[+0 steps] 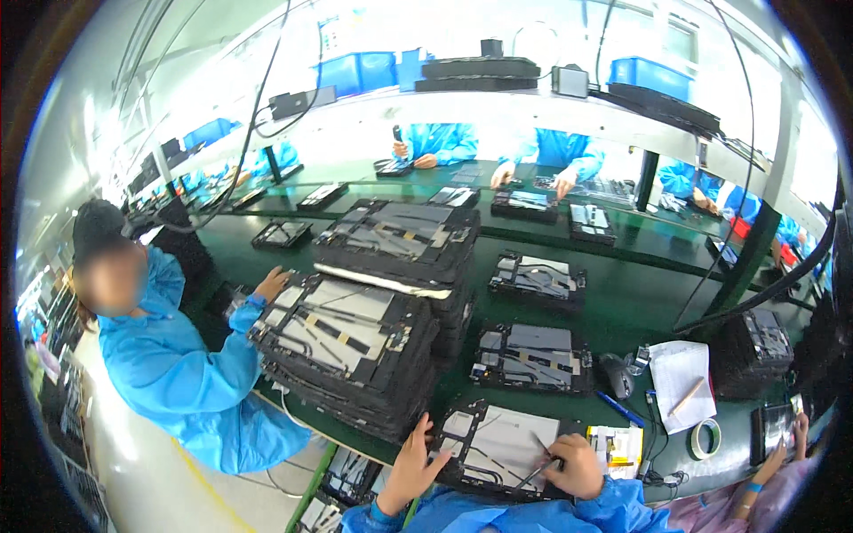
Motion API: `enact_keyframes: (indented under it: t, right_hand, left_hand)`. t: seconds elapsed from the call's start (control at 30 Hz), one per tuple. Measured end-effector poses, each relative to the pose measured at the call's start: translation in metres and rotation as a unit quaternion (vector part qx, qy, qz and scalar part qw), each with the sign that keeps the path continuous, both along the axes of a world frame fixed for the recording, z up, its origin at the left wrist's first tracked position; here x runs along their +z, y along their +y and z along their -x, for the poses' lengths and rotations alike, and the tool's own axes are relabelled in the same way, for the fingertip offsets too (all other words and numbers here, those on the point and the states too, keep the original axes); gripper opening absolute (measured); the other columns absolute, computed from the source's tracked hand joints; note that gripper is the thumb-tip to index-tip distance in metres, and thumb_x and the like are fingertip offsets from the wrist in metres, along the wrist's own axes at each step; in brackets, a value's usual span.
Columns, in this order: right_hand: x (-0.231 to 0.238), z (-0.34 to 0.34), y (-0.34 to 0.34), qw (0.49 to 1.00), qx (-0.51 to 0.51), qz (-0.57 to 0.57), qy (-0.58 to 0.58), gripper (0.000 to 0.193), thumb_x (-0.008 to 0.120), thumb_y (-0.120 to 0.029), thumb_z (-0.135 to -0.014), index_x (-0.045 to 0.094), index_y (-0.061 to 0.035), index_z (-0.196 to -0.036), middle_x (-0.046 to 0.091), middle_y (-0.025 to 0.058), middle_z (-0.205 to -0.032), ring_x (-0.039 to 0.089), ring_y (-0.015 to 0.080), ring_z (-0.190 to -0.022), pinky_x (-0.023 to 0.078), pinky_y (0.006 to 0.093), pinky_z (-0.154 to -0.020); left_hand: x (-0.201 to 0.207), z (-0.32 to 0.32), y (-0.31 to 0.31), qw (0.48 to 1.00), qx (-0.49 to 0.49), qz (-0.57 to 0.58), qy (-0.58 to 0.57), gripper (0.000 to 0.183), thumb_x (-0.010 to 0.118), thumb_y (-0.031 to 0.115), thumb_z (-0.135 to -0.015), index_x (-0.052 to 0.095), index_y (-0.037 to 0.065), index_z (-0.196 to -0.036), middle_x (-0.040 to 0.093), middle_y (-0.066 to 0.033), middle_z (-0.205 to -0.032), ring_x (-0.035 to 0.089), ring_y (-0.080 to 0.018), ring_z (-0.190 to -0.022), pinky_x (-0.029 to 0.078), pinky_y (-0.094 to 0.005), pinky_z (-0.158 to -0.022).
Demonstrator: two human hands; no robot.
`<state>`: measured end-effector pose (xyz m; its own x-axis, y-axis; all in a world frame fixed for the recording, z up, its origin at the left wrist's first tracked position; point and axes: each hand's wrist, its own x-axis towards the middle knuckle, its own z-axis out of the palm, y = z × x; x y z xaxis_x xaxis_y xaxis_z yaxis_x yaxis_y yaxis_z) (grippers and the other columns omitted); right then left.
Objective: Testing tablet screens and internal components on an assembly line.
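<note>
An opened tablet-like device lies in a black tray in front of me, with a pale battery panel and dark ribbon cables showing. My left hand is at its left edge, fingers and thumb spread. Over its lower right part, my right hand is closed around dark tweezers, whose tips point to the left over the pale panel. Left of the device rises a tall stack of similar trayed devices, with another stack behind it.
More trayed devices sit on the green bench. At right are a mouse, blue pen, paper, tape roll and black stack. A co-worker in blue touches the left stack; others work across the bench.
</note>
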<state>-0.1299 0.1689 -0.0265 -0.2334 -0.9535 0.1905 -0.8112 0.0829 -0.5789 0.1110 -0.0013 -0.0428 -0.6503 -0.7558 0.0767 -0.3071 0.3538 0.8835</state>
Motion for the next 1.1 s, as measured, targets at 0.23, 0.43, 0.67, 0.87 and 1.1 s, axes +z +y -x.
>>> enact_keyframes:
  t: [0.23,0.43,0.67,0.87,1.1]
  right_hand:
    - [-0.012,0.001,0.035,0.952,-0.180,0.055,-0.241,0.018,0.064,-0.006,-0.072,0.069,-0.0099,-0.089,0.052,0.0195,-0.116,0.050,0.0366,-0.108,0.037,0.0390,-0.096]
    - [-0.020,-0.001,0.034,0.949,-0.204,0.071,-0.230,0.022,0.062,-0.007,-0.073,0.068,-0.0079,-0.094,0.046,0.0218,-0.125,0.050,0.0289,-0.108,0.040,0.0383,-0.090]
    - [-0.009,-0.006,0.028,0.969,-0.170,0.069,-0.167,0.020,0.060,-0.004,-0.074,0.069,-0.0094,-0.092,0.050,0.0226,-0.120,0.053,0.0311,-0.105,0.041,0.0403,-0.089]
    - [0.003,-0.003,0.046,0.980,-0.040,0.103,-0.167,0.014,0.058,-0.001,-0.075,0.067,-0.0052,-0.084,0.057,0.0138,-0.114,0.055,0.0273,-0.101,0.043,0.0378,-0.088]
    - [0.055,0.003,0.048,0.981,0.132,0.019,-0.139,0.028,0.052,0.004,-0.075,0.063,-0.0044,-0.099,0.057,0.0155,-0.115,0.054,0.0296,-0.107,0.041,0.0383,-0.094]
  left_hand:
    - [0.003,0.026,-0.013,0.990,-0.027,0.135,-0.040,0.077,0.052,0.041,-0.088,0.019,-0.011,-0.136,0.041,-0.0339,-0.125,0.044,-0.0462,-0.113,0.034,-0.0425,-0.098]
    - [-0.012,0.038,-0.031,0.986,-0.009,0.153,-0.067,0.075,0.046,0.044,-0.090,0.023,-0.014,-0.132,0.043,-0.0364,-0.122,0.045,-0.0446,-0.112,0.037,-0.0417,-0.096]
    - [-0.018,0.045,-0.065,0.987,-0.051,-0.085,-0.129,0.082,0.044,0.054,-0.088,0.026,-0.012,-0.134,0.037,-0.0306,-0.132,0.037,-0.0358,-0.125,0.030,-0.0363,-0.103]
    - [0.018,0.040,-0.046,0.953,-0.007,-0.296,0.059,0.066,0.054,0.037,-0.089,0.030,-0.003,-0.137,0.036,-0.0180,-0.139,0.036,-0.0227,-0.127,0.028,-0.0285,-0.103]
    - [0.030,0.041,-0.042,0.950,0.005,-0.309,0.051,0.043,0.051,0.021,-0.091,0.043,-0.001,-0.127,0.051,-0.0101,-0.122,0.046,-0.0158,-0.114,0.034,-0.0263,-0.097]
